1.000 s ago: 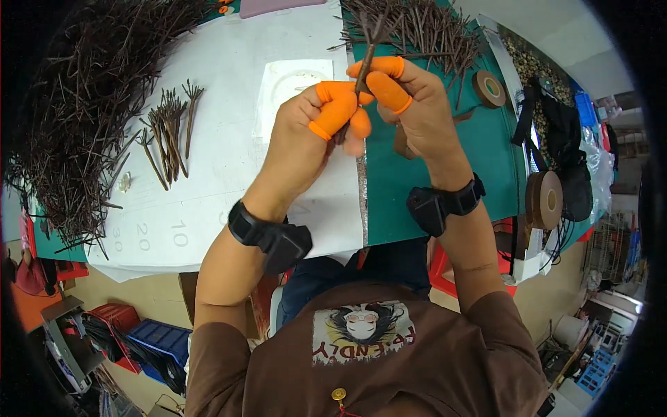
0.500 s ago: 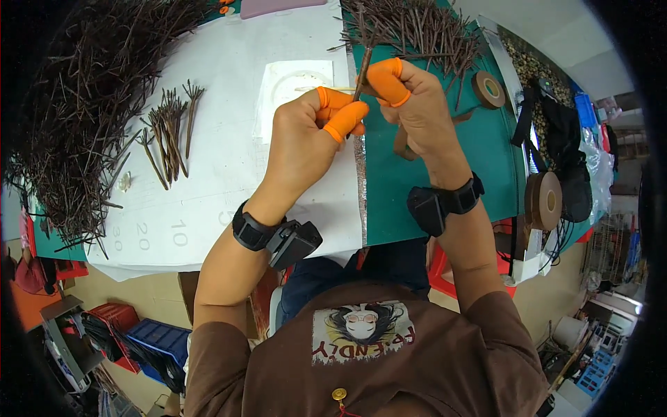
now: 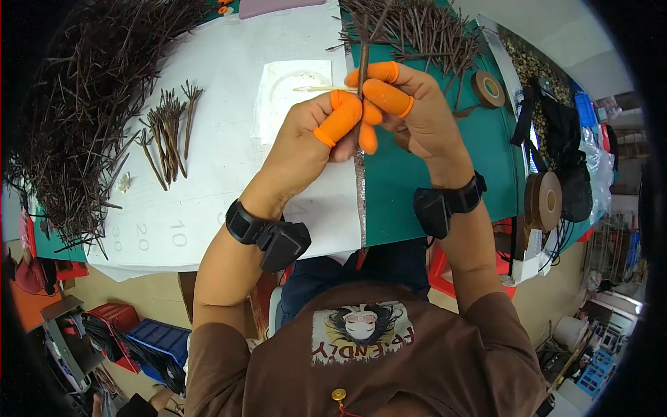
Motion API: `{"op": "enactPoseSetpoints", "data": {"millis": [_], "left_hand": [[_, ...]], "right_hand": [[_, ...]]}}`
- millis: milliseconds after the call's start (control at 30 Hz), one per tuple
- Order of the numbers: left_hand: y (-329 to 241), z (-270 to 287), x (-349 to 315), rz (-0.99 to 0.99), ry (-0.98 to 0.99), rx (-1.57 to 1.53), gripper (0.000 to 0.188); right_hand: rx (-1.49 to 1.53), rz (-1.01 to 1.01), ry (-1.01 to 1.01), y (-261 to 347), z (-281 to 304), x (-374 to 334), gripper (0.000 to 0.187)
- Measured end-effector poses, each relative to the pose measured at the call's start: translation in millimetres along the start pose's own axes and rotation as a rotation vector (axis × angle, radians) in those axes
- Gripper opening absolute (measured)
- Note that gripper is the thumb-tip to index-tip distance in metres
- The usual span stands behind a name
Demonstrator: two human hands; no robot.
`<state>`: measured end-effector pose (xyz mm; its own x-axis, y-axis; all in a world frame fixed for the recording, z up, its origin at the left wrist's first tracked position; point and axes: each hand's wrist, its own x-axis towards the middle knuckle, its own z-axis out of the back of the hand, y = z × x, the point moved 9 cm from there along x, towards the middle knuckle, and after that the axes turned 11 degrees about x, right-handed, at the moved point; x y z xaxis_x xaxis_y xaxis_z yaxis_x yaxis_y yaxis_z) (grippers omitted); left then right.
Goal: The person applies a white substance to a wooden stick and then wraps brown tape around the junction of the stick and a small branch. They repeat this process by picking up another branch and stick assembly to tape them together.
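Observation:
A brown artificial twig (image 3: 364, 61) stands nearly upright between my hands, its forked top pointing away from me. My left hand (image 3: 306, 132), with orange finger cots, pinches its lower stem. My right hand (image 3: 427, 115), also in orange cots, closes on the stem just above and beside the left fingers. A brown tape strip (image 3: 467, 112) runs from under my right hand toward a tape roll (image 3: 488, 90); its other end is hidden by the fingers. Behind the hands, a thin pale stick (image 3: 313, 88) lies across a white square dish (image 3: 278, 104).
A large heap of dark twigs (image 3: 76, 104) covers the left side. Several finished-looking twigs (image 3: 167, 132) lie on the white sheet (image 3: 215, 167). More stems (image 3: 431, 31) are piled at the far right on the green mat (image 3: 445, 201). Larger tape rolls (image 3: 549, 201) stand at the right edge.
The twig has turned more upright. My left fingers have shifted their pinch on the stem, and my right fingers have come round it, closer to the left hand.

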<state>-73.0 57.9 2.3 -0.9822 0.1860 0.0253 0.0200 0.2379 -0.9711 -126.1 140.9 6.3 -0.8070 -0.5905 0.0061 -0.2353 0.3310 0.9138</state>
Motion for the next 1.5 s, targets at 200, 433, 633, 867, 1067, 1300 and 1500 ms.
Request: {"op": "enactPoseSetpoints", "data": {"millis": [200, 433, 633, 867, 1067, 1300, 1500], "left_hand": [[-12, 27, -3, -0.037, -0.389, 0.376, 0.018], [-1, 43, -1, 0.002, -0.414, 0.277, 0.017], [19, 51, -1, 0.154, -0.369, -0.079, 0.009], [13, 41, 4, 0.115, -0.208, -0.162, 0.008], [12, 32, 6, 0.095, -0.134, -0.360, 0.010], [23, 51, 3, 0.122, -0.326, -0.240, 0.011], [16, 57, 4, 0.089, -0.394, 0.042, 0.012]], "right_hand": [[-0.223, -0.004, 0.002, 2, -5, -2, 0.015], [-0.347, 0.154, 0.185, 1, -27, 3, 0.015], [-0.395, -0.070, 0.034, 3, -13, -2, 0.011], [-0.404, -0.071, 0.055, 1, -12, -3, 0.010], [-0.274, -0.106, 0.066, -11, -14, -2, 0.013], [-0.383, -0.027, 0.046, 0, -16, -1, 0.011], [-0.352, 0.184, 0.070, 1, -14, 2, 0.010]]}}
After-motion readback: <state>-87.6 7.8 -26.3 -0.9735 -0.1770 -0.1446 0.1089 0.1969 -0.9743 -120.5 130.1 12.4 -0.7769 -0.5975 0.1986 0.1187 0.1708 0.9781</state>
